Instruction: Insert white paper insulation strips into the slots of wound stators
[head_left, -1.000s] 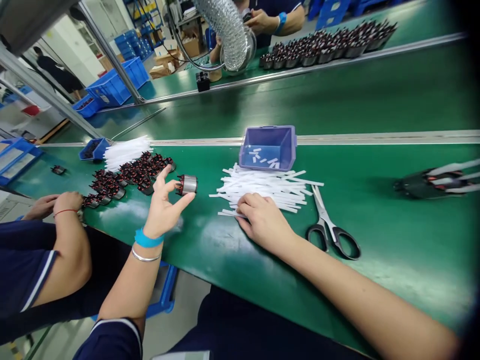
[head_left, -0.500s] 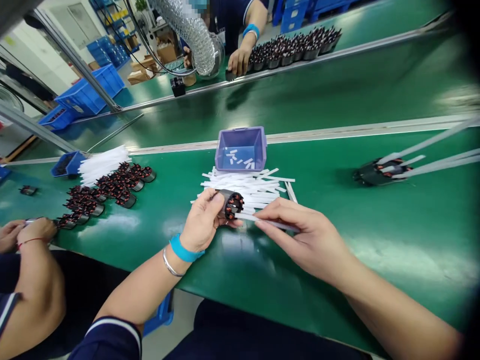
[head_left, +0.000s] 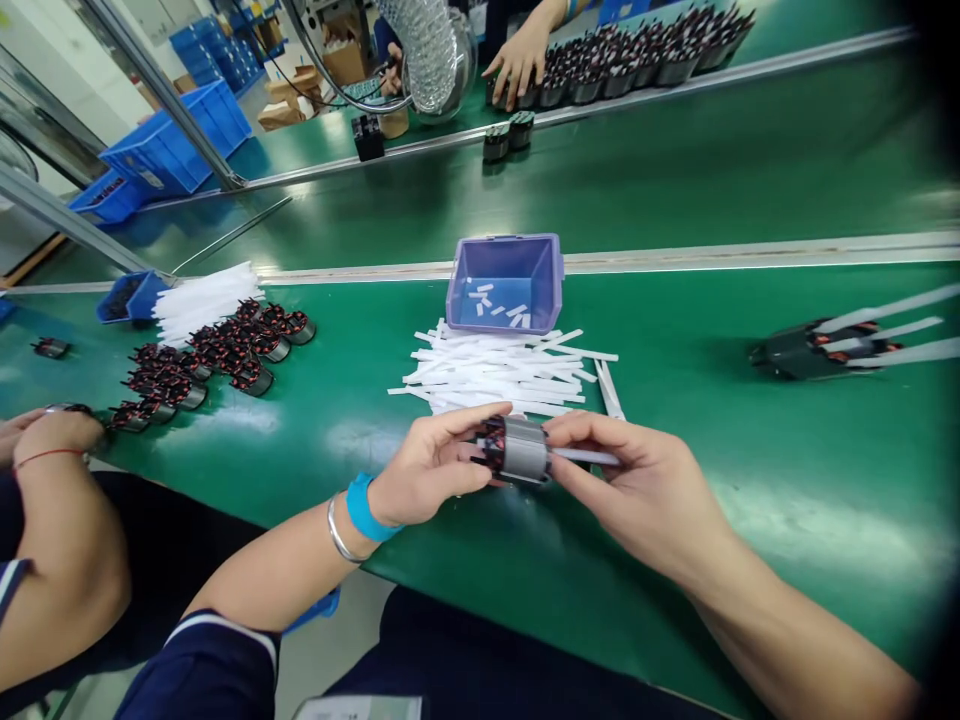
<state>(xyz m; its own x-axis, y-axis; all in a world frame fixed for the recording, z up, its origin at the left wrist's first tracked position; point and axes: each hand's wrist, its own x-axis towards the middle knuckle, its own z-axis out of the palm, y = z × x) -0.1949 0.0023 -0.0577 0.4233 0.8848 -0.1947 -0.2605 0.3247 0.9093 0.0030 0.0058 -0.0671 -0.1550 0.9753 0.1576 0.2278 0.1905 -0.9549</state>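
Observation:
My left hand [head_left: 431,465] is closed round a small grey motor stator [head_left: 516,449] with red copper windings, held just above the green table [head_left: 675,420]. My right hand [head_left: 645,485] pinches a white paper strip [head_left: 592,457] whose end goes into the stator's right side. Behind both hands lies a loose pile of white strips [head_left: 502,370], and beyond that stands a purple bin [head_left: 506,285] with short white offcuts.
A cluster of stators [head_left: 214,360] and a bundle of white strips [head_left: 202,300] lie at the left, near a co-worker's arm [head_left: 52,470]. One stator with long strips [head_left: 817,348] lies at the right. Across the belt, another person's hand [head_left: 517,60] touches rows of stators.
My left hand brought the stator from the left to the middle and turned it sideways. My right hand picked a strip from the pile and put its end into the stator.

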